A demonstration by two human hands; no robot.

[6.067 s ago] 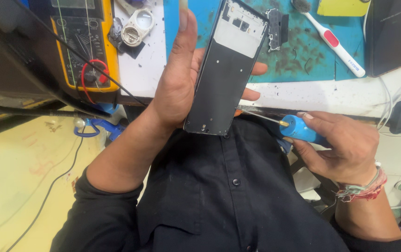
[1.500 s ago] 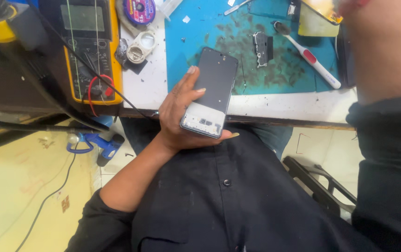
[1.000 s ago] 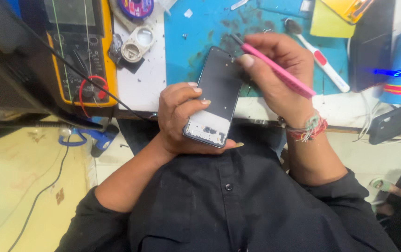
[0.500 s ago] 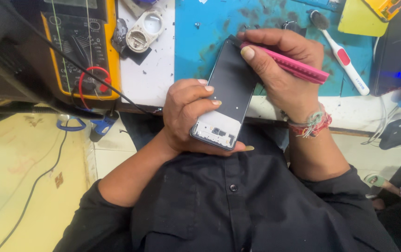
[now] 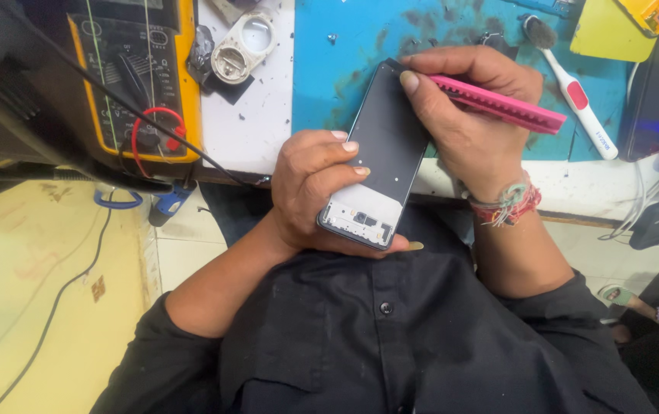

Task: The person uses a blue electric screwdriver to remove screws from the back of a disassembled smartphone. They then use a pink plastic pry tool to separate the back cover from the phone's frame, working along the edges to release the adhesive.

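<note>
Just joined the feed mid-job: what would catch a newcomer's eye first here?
Centre frame, the left hand grips a dark phone with its lower end opened, while the right hand presses a pink tool at its top edge. Behind lies a blue mat, with a yellow multimeter at upper left.

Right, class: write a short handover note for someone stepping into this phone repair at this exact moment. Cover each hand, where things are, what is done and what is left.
Left hand: gripping the phone at its lower end, back cover off there, inner parts showing.
Right hand: holding a pink tool, tip at the phone's top edge over the blue mat.
On the bench: multimeter, toothbrush.
Done: phone partly opened.
Left: probably working the tool along the edge.
</note>
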